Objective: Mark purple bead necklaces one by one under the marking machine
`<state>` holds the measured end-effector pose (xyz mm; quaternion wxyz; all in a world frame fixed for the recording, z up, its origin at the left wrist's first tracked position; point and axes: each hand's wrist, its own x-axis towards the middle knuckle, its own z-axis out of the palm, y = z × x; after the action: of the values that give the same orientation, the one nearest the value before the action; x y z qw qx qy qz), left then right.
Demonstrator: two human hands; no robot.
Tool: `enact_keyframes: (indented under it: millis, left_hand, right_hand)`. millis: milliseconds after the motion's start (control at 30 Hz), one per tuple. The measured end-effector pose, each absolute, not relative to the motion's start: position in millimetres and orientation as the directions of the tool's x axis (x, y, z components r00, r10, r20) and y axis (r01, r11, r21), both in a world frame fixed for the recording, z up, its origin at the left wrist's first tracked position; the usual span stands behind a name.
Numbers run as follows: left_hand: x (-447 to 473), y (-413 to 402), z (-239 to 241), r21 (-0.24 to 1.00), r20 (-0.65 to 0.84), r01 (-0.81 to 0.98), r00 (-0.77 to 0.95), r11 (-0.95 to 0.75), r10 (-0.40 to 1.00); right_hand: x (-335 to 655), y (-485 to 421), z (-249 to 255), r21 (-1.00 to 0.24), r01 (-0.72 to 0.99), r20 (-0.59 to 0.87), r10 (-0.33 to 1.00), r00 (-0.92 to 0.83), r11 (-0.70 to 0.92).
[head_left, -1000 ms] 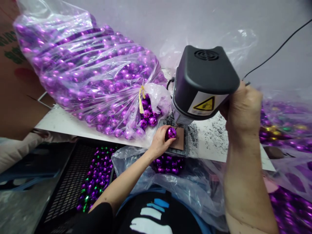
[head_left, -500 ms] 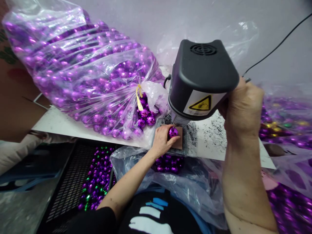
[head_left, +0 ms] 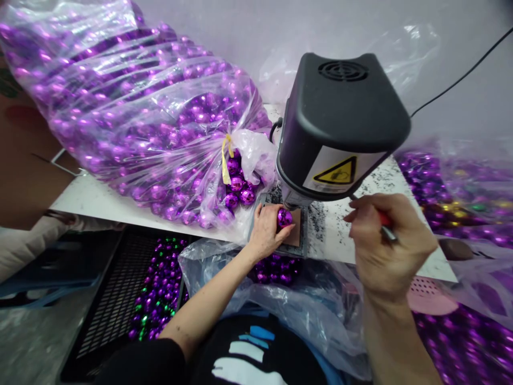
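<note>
Between thumb and fingers, my left hand [head_left: 266,229] pinches a shiny purple faceted ball [head_left: 284,217]. The ball rests at a brown pad [head_left: 293,235] on the base of a black press machine [head_left: 340,117], beneath its head. My right hand [head_left: 387,240] is closed around the press's lever handle [head_left: 388,231], a metal bar with a bit of red showing, at the machine's right side. A yellow warning label is on the front of the head. The spot where the tool meets the ball is mostly hidden by the head.
A big clear bag of purple balls [head_left: 152,123], tied with a yellow strip, lies on the white table [head_left: 108,206]. Dark flakes litter the tabletop. Below left stands a black crate [head_left: 108,299] with purple and green balls. More purple balls and a pink perforated basket [head_left: 430,297] are at right.
My right hand has swung the lever down and toward me, from beside the top of the head to below it. My left hand and the ball stay in place.
</note>
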<state>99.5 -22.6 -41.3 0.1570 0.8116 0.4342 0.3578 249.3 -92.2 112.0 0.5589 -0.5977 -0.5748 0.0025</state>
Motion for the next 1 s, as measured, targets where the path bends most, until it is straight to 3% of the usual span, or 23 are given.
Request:
enact_keyframes:
  millis: [300,733,1000]
  left_hand:
    - [99,-23,-41,0.54,0.438,0.608,0.388,-0.582,0.811]
    - [98,-23,-42,0.578,0.443,0.572,0.379,-0.582,0.812]
    - [97,-22,-43,0.592,0.436,0.561,0.381,-0.579,0.815]
  right_hand:
    - [252,-85,68,-0.475,0.767,0.829,0.512,0.225,0.432]
    - [249,-71,38,-0.453,0.738,0.879,0.39,0.276,0.5]
    - [256,-69,20,-0.439,0.745,0.876,0.422,0.232,0.502]
